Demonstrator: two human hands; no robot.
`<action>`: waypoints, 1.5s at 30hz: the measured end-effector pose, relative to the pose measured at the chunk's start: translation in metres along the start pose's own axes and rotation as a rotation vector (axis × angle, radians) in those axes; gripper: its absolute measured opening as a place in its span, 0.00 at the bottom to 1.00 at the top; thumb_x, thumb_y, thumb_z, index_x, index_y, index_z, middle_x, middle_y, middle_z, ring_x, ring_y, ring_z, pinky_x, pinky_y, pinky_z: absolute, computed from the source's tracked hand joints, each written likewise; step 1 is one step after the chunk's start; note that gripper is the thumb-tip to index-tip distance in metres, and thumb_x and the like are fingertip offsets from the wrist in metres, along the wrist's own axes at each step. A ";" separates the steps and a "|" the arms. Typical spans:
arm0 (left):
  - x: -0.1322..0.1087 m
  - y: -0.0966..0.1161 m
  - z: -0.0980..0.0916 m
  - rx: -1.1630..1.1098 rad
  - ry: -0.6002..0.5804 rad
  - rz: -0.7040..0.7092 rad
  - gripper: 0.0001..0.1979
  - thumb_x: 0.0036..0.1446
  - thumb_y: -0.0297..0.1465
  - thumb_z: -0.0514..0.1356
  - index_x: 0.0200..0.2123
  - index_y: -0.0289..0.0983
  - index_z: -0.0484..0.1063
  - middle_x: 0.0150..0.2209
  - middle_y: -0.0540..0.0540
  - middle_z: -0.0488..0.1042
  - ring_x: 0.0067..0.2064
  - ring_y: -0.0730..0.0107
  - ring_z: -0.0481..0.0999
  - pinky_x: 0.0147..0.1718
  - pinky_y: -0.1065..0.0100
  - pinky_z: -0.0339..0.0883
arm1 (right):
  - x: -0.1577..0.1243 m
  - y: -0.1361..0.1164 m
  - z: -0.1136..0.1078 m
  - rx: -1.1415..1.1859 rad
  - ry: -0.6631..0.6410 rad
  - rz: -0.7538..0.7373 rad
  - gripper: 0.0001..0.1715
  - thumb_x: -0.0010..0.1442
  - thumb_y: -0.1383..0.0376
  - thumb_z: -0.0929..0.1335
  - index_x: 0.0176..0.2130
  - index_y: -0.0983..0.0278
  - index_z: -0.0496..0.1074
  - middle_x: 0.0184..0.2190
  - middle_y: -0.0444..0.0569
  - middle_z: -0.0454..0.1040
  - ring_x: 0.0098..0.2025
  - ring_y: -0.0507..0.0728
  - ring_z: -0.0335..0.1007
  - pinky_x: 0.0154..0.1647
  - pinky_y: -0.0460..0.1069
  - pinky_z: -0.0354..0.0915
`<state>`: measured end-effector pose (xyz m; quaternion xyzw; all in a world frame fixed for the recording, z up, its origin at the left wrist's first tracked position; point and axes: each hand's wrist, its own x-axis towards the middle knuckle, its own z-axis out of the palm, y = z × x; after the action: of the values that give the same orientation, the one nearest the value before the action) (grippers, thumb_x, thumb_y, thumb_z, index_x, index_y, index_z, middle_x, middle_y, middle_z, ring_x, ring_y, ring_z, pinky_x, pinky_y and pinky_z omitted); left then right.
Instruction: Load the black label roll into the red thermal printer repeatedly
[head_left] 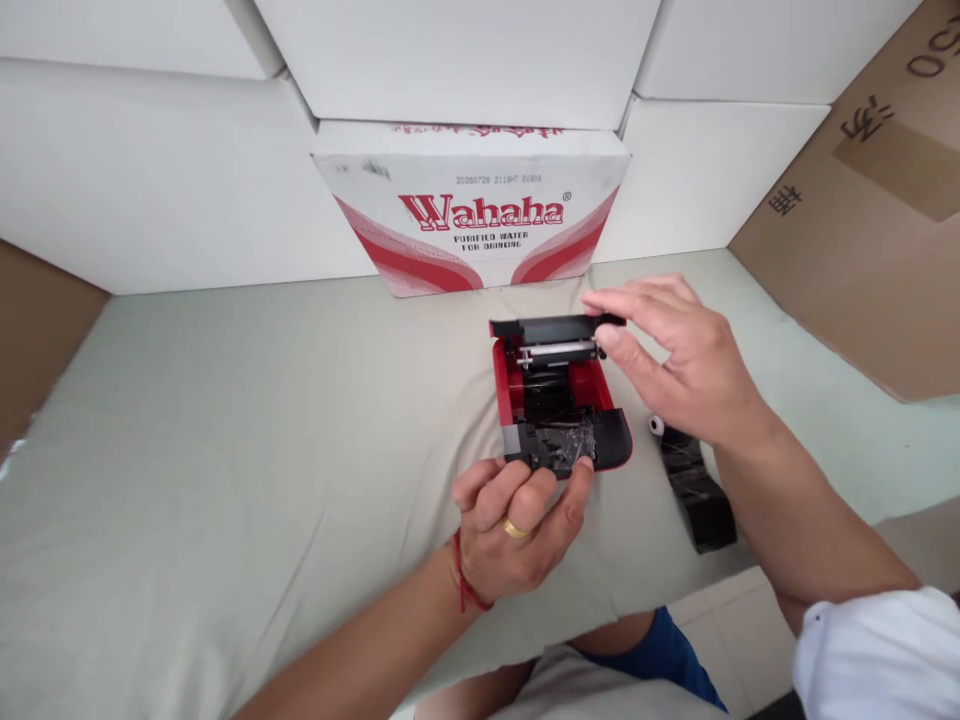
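Observation:
A small red and black machine (509, 385), which looks like a label printer, lies on the cloth with its black lid (555, 329) raised at the far side. Dark shiny film (566, 440) lies over its near part. My left hand (517, 520) is closed on the near edge, with the thumb pressing at the film's border. At the lid's right end, my right hand (679, 360) has its thumb and fingers around the corner. A black ribbon strip (686, 480) with a white-ended roll (657, 426) rests on the cloth below my right forearm.
Behind the printer stands a white and red Wahaha water carton (487, 215), with white boxes (457, 50) stacked around it. A brown cardboard box (862, 230) is at the right. Pale green cloth (225, 430) covers the table, whose near edge is above my legs.

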<state>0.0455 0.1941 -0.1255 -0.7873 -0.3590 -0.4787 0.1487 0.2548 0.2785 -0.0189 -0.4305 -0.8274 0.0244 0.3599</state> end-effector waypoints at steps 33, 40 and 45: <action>0.008 0.005 -0.005 -0.050 -0.099 -0.025 0.15 0.60 0.23 0.67 0.49 0.40 0.83 0.29 0.51 0.70 0.41 0.64 0.71 0.47 0.60 0.62 | -0.059 -0.034 -0.004 -0.137 -0.152 -0.042 0.16 0.73 0.74 0.67 0.56 0.66 0.79 0.48 0.54 0.89 0.50 0.60 0.88 0.57 0.57 0.82; 0.007 -0.029 -0.005 -0.393 -0.026 -0.556 0.24 0.66 0.28 0.62 0.64 0.48 0.74 0.44 0.47 0.75 0.47 0.61 0.74 0.53 0.55 0.67 | -0.100 -0.034 -0.001 0.107 -0.146 -0.107 0.25 0.72 0.75 0.68 0.65 0.64 0.74 0.56 0.53 0.86 0.65 0.58 0.80 0.74 0.61 0.69; 0.002 -0.064 0.014 -0.999 -0.120 -0.964 0.42 0.57 0.40 0.70 0.73 0.57 0.62 0.71 0.47 0.65 0.74 0.51 0.63 0.69 0.51 0.63 | -0.110 -0.035 0.000 0.105 -0.107 -0.073 0.26 0.71 0.75 0.69 0.66 0.64 0.74 0.56 0.53 0.86 0.64 0.57 0.80 0.75 0.59 0.69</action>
<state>0.0099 0.2478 -0.1379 -0.5394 -0.4129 -0.5547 -0.4804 0.2710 0.1763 -0.0698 -0.3786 -0.8582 0.0774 0.3379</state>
